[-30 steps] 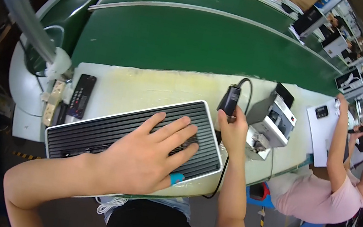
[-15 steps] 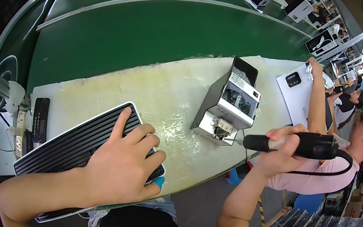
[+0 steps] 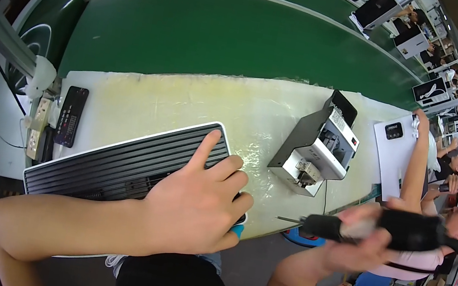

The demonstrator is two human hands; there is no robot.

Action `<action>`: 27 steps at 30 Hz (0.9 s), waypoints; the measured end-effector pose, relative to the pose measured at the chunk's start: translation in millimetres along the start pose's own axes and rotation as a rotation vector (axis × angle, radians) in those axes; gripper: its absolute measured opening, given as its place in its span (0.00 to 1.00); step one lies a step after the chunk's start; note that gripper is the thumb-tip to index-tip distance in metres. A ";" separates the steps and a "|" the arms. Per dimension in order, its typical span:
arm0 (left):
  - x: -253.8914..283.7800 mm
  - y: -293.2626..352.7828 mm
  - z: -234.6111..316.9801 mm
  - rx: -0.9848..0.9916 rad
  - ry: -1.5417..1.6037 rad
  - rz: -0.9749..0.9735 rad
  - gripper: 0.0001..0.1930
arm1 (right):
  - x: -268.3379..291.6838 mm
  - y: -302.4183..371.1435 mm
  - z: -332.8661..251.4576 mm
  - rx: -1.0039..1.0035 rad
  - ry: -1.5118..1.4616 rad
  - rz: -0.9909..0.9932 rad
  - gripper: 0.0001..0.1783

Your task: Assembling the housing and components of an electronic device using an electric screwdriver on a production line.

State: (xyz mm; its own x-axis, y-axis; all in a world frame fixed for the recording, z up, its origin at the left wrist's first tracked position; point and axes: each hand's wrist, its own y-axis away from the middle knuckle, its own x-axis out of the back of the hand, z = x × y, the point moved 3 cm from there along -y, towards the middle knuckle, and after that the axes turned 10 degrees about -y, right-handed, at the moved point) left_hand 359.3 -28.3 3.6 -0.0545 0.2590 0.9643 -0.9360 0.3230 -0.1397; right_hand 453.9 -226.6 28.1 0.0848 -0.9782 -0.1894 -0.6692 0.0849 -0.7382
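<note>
My left hand [image 3: 193,204] lies over the right end of a black slatted panel with a white rim [image 3: 115,164]. Its index finger stretches to the far corner, the other fingers curl at the panel's right edge, and a blue cover shows at the thumb. My right hand [image 3: 362,237], blurred by motion, is wrapped round a black electric screwdriver [image 3: 409,231]. The screwdriver's thin bit points left, over the near table edge and apart from the panel. Beyond it stands a black and silver machine [image 3: 317,146] with an open front and exposed inner parts.
A black remote control [image 3: 71,115] and a power strip [image 3: 38,128] sit at the left. A green conveyor belt [image 3: 217,37] runs behind the film-covered tabletop [image 3: 145,97]. At the right, a co-worker in pink [image 3: 413,261] reaches over a white panel [image 3: 384,149].
My right hand has drawn the screwdriver away from the machine, down toward the near edge. The view has shifted, and the slatted panel lies at a flatter slant under my left hand.
</note>
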 end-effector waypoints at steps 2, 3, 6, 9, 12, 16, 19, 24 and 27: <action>0.5 1.9 0.0 -0.002 0.005 0.002 0.19 | -5.0 -7.4 -23.5 -0.008 -0.283 -0.138 0.32; -1.1 2.0 -0.8 -0.004 0.001 -0.005 0.19 | -21.1 -10.0 -37.1 -0.087 -0.512 -0.078 0.35; -2.9 4.6 -2.0 -0.003 -0.013 -0.010 0.19 | -23.3 -37.6 -70.9 -0.170 -0.370 -0.454 0.36; -2.4 5.9 -1.0 -0.008 -0.019 -0.013 0.19 | -39.5 -53.3 -96.2 -0.377 -0.200 -0.797 0.29; -4.0 4.2 -0.9 -0.019 -0.016 -0.016 0.20 | -80.5 -28.4 -90.6 -0.179 -0.468 -0.438 0.25; -4.0 3.8 -0.4 -0.037 -0.006 0.018 0.20 | -99.5 -19.2 -71.4 0.040 -0.676 -0.299 0.25; -4.4 7.0 -4.3 -0.029 0.004 0.036 0.19 | -90.5 -27.8 -68.3 -0.051 -0.686 -0.476 0.26; -6.6 5.8 -2.4 -0.027 -0.005 0.094 0.19 | -99.8 -0.2 -56.0 0.047 -0.532 -0.288 0.29; -6.9 5.9 -3.2 -0.028 -0.005 0.100 0.19 | -105.5 6.5 -54.4 0.109 -0.431 -0.296 0.32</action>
State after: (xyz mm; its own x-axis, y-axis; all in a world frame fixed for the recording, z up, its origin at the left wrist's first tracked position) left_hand 355.2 -25.3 -4.6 -0.1487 0.2867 0.9464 -0.9158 0.3211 -0.2411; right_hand 400.4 -133.2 78.5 0.5694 -0.7987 -0.1949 -0.4922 -0.1413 -0.8590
